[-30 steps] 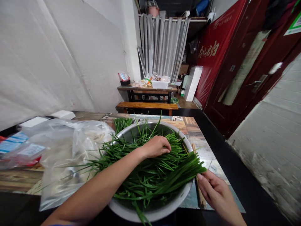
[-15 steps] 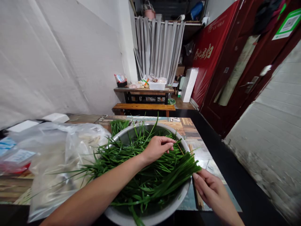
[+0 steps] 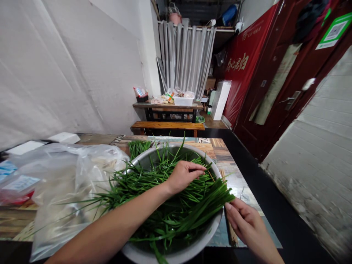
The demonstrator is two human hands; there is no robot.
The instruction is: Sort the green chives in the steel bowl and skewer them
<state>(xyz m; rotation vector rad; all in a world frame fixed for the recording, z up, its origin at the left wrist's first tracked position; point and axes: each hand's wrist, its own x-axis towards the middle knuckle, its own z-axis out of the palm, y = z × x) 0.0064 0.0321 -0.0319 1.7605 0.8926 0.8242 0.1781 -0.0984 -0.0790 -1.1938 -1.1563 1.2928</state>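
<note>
I see my left hand (image 3: 183,176) reaching across the metal bowl (image 3: 211,229), resting on the heap of green chives (image 3: 165,198) at the bowl's far right side; its fingers (image 3: 196,168) are curled together and pinch a few blades, so that grip is clenched on the chives; my right hand (image 3: 246,223) sits near and to the right, just outside the bowl's rim, and its fingertips (image 3: 228,206) grasp the end of a tidy bundle of chives (image 3: 211,200) that lies slanting over the right edge of the bowl; the bowl stands on the patterned wooden surface (image 3: 220,146) directly in front of me, near the middle of the view, and the chives fill most of it, with loose blades spilling over the left rim; a few thin wooden skewers (image 3: 232,234) lie on the surface just right of the bowl, partly under my right hand; to the left, touching the spilled blades, is a crumpled clear plastic bag (image 3: 68,183); beyond it, at the far left, lie white boxes (image 3: 64,137); further off, past the surface's far edge, stand a wooden bench (image 3: 167,125) and another table (image 3: 167,106) carrying packets and a white tub (image 3: 183,99).
</note>
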